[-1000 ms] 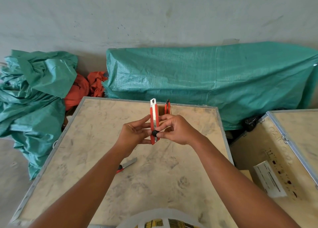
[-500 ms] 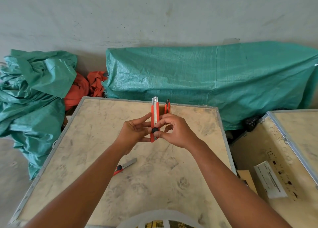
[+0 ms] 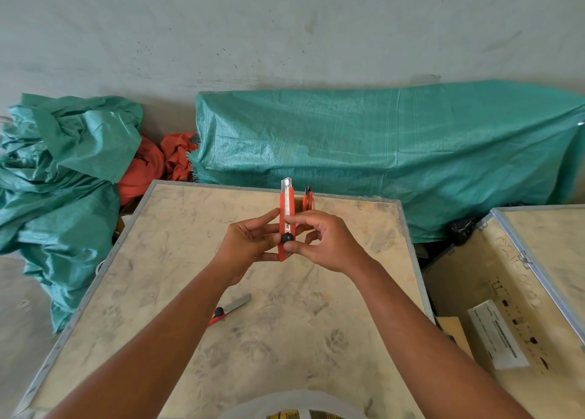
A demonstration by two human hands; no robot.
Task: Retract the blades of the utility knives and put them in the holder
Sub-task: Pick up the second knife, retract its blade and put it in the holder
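Head view shows a plywood crate top (image 3: 285,339) below both hands, left hand (image 3: 250,244) and right hand (image 3: 323,244) pinching an upright red utility knife (image 3: 286,216), right thumb on its black slider (image 3: 287,237), another knife (image 3: 229,308) lying nearer, blade out.

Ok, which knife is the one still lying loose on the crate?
Start at the big plywood crate top with a metal rim. Under the left forearm lies a red utility knife with a black knob. Unlike the one held upright, it lies flat, its grey blade extended.
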